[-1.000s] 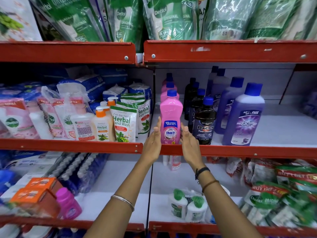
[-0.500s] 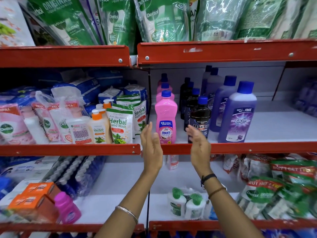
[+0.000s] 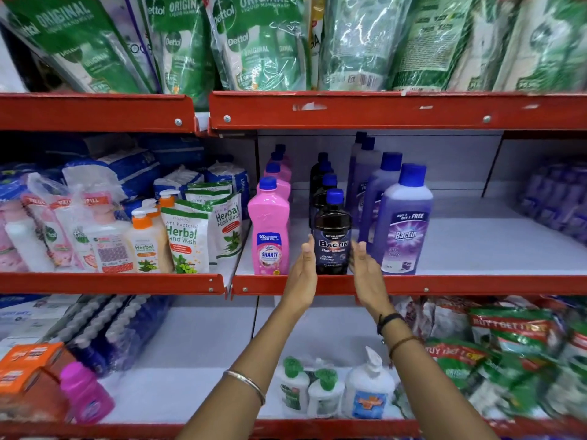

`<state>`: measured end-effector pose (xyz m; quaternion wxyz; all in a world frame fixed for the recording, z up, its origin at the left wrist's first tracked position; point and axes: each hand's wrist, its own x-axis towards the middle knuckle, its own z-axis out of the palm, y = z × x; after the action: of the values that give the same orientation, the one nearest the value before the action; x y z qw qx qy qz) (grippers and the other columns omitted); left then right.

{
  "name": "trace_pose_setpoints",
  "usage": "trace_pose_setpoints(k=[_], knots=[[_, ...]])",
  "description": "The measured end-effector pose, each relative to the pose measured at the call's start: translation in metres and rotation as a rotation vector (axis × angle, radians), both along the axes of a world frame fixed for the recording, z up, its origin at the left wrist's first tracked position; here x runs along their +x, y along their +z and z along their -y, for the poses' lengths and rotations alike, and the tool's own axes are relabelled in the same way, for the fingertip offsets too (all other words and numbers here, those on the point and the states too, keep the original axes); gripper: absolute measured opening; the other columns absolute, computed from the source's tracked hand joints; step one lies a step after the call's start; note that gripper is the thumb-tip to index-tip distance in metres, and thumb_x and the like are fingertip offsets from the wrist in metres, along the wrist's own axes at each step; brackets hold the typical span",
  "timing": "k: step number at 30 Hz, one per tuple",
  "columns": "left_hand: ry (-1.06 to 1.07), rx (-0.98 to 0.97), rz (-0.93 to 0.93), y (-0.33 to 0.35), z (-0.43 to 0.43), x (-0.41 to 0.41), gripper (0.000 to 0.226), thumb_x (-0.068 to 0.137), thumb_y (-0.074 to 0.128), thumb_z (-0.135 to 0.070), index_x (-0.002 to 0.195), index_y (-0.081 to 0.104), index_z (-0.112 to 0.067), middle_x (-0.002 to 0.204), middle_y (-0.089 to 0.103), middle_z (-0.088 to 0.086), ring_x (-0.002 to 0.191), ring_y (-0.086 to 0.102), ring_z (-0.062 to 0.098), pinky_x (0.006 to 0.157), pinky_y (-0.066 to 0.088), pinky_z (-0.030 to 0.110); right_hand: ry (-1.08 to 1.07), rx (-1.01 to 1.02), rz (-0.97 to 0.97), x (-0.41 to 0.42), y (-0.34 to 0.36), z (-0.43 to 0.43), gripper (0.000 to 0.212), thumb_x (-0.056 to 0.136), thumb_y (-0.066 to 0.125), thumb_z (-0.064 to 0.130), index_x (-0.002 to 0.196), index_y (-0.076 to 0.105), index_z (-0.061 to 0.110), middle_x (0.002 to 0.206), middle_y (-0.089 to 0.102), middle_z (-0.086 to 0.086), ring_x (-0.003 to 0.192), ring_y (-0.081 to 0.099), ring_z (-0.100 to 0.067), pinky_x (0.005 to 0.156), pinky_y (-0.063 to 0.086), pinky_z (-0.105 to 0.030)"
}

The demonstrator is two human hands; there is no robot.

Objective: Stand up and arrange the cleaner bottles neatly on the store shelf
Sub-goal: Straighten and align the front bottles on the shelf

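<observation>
On the middle shelf (image 3: 476, 284) stand three upright rows of cleaner bottles. A pink Shakti bottle (image 3: 269, 230) heads the left row, a black Bactin bottle (image 3: 332, 236) the middle row, a purple Bactin bottle (image 3: 403, 223) the right row. My left hand (image 3: 303, 274) is flat and open just left of the black bottle. On that bottle's other side my right hand (image 3: 365, 274) is open too. Both palms face the bottle with small gaps; neither grips it.
Herbal hand wash pouches (image 3: 187, 239) and pump bottles (image 3: 143, 246) fill the shelf to the left. Green Dettol refill packs (image 3: 254, 42) hang overhead. Below sit small white bottles (image 3: 317, 392), a pink bottle (image 3: 84, 392) and green packets (image 3: 508, 360). Bare shelf lies right of the purple row.
My hands let go of the front pink bottle, opened, and shifted right to either side of the front black bottle. The pink bottle stays standing at the shelf edge.
</observation>
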<state>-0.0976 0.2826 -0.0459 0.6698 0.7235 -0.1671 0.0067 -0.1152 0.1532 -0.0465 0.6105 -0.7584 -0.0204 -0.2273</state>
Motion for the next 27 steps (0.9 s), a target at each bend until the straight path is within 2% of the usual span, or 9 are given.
trace_pose_setpoints(k=[5, 8, 10, 13, 15, 17, 20, 23, 27], knots=[[0.005, -0.006, -0.020, -0.003, 0.000, 0.007, 0.093, 0.060, 0.013, -0.094, 0.141, 0.019, -0.049, 0.157, 0.025, -0.005, 0.145, 0.022, 0.016, 0.119, 0.021, 0.049, 0.028, -0.084, 0.004, 0.011, -0.013, 0.010, 0.041, 0.085, 0.020, 0.075, 0.110, 0.051, 0.065, 0.114, 0.069, -0.011, 0.111, 0.062, -0.026, 0.101, 0.045, -0.054], [0.040, 0.000, -0.010, -0.002, 0.001, 0.006, 0.094, 0.062, 0.013, -0.093, 0.143, 0.018, -0.045, 0.158, 0.024, -0.003, 0.145, 0.022, 0.017, 0.120, 0.020, 0.048, 0.061, -0.109, 0.003, 0.004, -0.008, 0.009, 0.065, 0.082, 0.017, 0.078, 0.133, 0.043, 0.048, 0.127, 0.060, 0.004, 0.123, 0.054, -0.018, 0.110, 0.040, -0.045], [0.114, -0.002, 0.050, -0.002, 0.007, -0.003, 0.085, 0.075, 0.015, -0.081, 0.146, 0.019, -0.034, 0.157, 0.024, -0.002, 0.145, 0.021, 0.015, 0.121, 0.018, 0.043, 0.074, -0.102, 0.044, -0.005, -0.007, 0.008, 0.079, 0.079, 0.018, 0.079, 0.141, 0.038, 0.033, 0.138, 0.047, 0.011, 0.132, 0.043, -0.010, 0.114, 0.032, -0.034], [0.306, -0.059, 0.220, -0.013, 0.030, -0.034, 0.059, 0.093, 0.022, -0.053, 0.145, 0.024, -0.024, 0.157, 0.023, -0.005, 0.145, 0.018, 0.005, 0.120, 0.014, 0.027, -0.049, -0.012, 0.235, -0.025, -0.012, 0.017, 0.053, 0.086, 0.026, 0.070, 0.124, 0.050, 0.042, 0.137, 0.055, 0.000, 0.129, 0.048, -0.012, 0.109, 0.036, -0.030], [0.268, -0.087, 0.307, -0.024, 0.051, -0.051, 0.054, 0.092, 0.023, -0.049, 0.141, 0.027, -0.029, 0.154, 0.024, -0.010, 0.142, 0.019, -0.003, 0.117, 0.014, 0.016, -0.190, 0.072, 0.377, -0.035, -0.014, 0.034, 0.043, 0.091, 0.029, 0.061, 0.115, 0.055, 0.038, 0.122, 0.062, -0.003, 0.118, 0.056, -0.015, 0.101, 0.042, -0.027], [0.152, -0.059, 0.290, -0.031, 0.073, -0.058, 0.049, 0.092, 0.023, -0.049, 0.139, 0.026, -0.034, 0.154, 0.024, -0.011, 0.141, 0.018, -0.006, 0.116, 0.013, 0.014, -0.314, 0.122, 0.431, -0.038, -0.012, 0.057, 0.043, 0.093, 0.030, 0.051, 0.115, 0.057, 0.025, 0.115, 0.058, -0.003, 0.111, 0.055, -0.008, 0.096, 0.043, -0.022], [0.097, -0.053, 0.172, -0.022, 0.100, -0.047, 0.044, 0.099, 0.023, -0.035, 0.142, 0.025, -0.027, 0.155, 0.023, -0.006, 0.141, 0.018, -0.001, 0.120, 0.012, 0.026, -0.331, 0.108, 0.285, -0.032, -0.003, 0.088, 0.053, 0.094, 0.026, 0.047, 0.129, 0.050, 0.015, 0.128, 0.048, -0.005, 0.111, 0.046, 0.009, 0.094, 0.033, -0.005], [0.085, -0.019, 0.041, 0.002, 0.117, -0.031, 0.049, 0.101, 0.017, -0.034, 0.146, 0.025, -0.017, 0.157, 0.025, 0.001, 0.139, 0.020, 0.004, 0.120, 0.011, 0.029, -0.207, 0.067, 0.127, -0.025, 0.000, 0.106, 0.052, 0.099, 0.021, 0.044, 0.140, 0.040, 0.019, 0.138, 0.048, -0.003, 0.121, 0.047, -0.006, 0.093, 0.035, -0.007], [0.045, 0.089, 0.021, 0.018, 0.124, -0.017, 0.059, 0.095, 0.009, -0.052, 0.148, 0.019, -0.028, 0.157, 0.024, -0.005, 0.144, 0.021, 0.011, 0.118, 0.013, 0.029, -0.087, 0.043, 0.060, -0.022, 0.000, 0.118, 0.049, 0.100, 0.021, 0.040, 0.143, 0.037, 0.023, 0.122, 0.054, 0.014, 0.094, 0.056, 0.019, 0.073, 0.040, 0.004]])
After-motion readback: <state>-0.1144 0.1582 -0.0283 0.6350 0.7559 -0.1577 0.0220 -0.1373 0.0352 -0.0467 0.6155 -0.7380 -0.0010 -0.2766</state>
